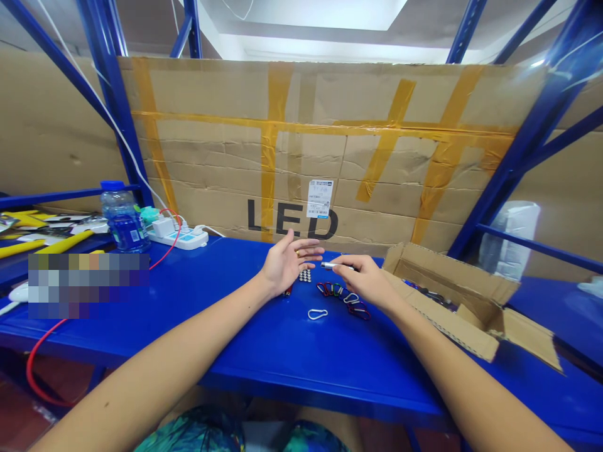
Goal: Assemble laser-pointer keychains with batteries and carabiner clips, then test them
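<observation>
My left hand (287, 260) is raised over the blue table with its palm turned inward and the fingers stretched apart, holding nothing. My right hand (360, 276) pinches a small silver-and-black cylinder (328, 265), whose silver end points toward my left hand. Between and below the hands lie several coloured carabiners (335, 289) in a cluster. A single silver carabiner (317, 314) rests nearer to me. Small round silver pieces, like button cells (306, 275), sit in rows just behind. Partly hidden by my left hand is a small red item (289, 289).
An open cardboard box (447, 333) with small items inside stands at right. On the left are a blue-capped bottle (123, 220), a white power strip (188, 238) and a red cable (170, 248). A large taped carton (211, 169) walls off the back of the blue table (264, 351).
</observation>
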The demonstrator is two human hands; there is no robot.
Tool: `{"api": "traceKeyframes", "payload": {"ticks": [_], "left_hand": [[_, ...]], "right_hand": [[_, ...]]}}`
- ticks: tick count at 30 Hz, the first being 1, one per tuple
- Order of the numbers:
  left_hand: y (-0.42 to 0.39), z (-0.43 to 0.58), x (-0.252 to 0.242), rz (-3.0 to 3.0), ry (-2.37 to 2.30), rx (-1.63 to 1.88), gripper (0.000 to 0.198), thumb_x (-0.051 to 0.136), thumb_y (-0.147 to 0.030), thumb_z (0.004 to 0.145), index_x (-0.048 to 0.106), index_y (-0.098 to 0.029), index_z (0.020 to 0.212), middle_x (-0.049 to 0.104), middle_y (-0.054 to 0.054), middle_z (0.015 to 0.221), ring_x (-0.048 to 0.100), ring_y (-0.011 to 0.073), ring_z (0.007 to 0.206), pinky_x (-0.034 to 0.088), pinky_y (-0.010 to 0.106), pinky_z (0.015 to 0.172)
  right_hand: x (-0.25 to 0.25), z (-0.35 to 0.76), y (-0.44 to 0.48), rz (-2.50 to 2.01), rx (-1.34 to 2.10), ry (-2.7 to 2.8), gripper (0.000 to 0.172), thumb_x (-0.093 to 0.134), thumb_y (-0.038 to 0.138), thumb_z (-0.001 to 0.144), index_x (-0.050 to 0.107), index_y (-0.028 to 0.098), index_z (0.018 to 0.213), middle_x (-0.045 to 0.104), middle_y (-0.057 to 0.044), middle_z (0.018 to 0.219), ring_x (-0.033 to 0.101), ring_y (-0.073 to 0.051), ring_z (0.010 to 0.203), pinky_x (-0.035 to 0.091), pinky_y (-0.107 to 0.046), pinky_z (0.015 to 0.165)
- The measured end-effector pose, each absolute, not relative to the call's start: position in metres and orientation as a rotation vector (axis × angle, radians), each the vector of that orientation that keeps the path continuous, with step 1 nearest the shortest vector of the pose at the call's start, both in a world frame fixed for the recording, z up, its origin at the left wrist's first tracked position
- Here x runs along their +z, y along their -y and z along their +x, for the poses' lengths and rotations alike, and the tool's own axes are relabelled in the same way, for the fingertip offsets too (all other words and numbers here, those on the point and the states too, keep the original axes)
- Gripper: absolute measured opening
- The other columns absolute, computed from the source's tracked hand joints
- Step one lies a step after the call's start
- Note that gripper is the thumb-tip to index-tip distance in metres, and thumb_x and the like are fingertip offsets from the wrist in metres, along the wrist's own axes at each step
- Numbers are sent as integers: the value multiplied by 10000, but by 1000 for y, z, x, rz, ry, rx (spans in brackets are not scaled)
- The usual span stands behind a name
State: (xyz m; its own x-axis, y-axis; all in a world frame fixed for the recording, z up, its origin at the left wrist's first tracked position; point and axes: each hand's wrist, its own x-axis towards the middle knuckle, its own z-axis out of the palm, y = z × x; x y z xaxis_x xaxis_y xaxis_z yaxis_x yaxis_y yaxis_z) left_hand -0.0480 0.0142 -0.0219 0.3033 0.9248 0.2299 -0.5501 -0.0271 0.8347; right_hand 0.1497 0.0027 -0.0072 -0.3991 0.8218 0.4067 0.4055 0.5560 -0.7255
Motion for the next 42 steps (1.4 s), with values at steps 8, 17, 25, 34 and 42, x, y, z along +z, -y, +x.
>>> {"api": "traceKeyframes", "payload": {"ticks": [8, 17, 25, 34, 42], "left_hand": [[-17, -40, -31, 1470, -855, 1233, 89, 616, -169, 774, 666, -136, 840, 663, 48, 684, 612, 143, 569, 438, 273, 557], [-16, -42, -27, 1669, -900, 1336, 96, 673, -193, 735, 646, -161, 821, 616, 1, 595, 580, 140, 536, 445, 282, 562], [-22, -55, -15, 1380, -859, 1609, 123, 675, -253, 784, 654, -136, 816, 665, 54, 694, 638, 158, 649, 472, 270, 578], [-25, -59, -15, 1192, -845, 1652, 108, 662, -226, 776, 627, -126, 795, 636, 47, 693, 626, 140, 591, 448, 224, 474], [-27, -60, -15, 1173, -867, 1657, 83, 621, -197, 785, 615, -114, 789, 627, 46, 671, 622, 131, 572, 444, 203, 445]], "right_hand": [[-11, 148, -6, -921, 721, 2099, 288, 530, 381, 875, 708, 156, 902, 689, -51, 798, 582, -186, 746, 448, -298, 678], [-26, 147, -20, -946, 830, 2001, 447, 659, 344, 764, 591, 143, 1157, 621, -25, 825, 566, -166, 722, 461, -312, 667], [-22, 147, -17, -980, 1024, 1881, 430, 620, 289, 761, 501, 151, 1151, 565, 6, 767, 530, -131, 576, 429, -278, 507], [-27, 141, -1, -957, 647, 2636, 189, 718, 274, 762, 709, 177, 923, 625, -48, 908, 562, -161, 769, 447, -289, 719], [-24, 134, 10, -1036, 628, 2799, 57, 644, 195, 806, 647, 157, 849, 645, -32, 809, 537, -142, 702, 397, -256, 635]]}}
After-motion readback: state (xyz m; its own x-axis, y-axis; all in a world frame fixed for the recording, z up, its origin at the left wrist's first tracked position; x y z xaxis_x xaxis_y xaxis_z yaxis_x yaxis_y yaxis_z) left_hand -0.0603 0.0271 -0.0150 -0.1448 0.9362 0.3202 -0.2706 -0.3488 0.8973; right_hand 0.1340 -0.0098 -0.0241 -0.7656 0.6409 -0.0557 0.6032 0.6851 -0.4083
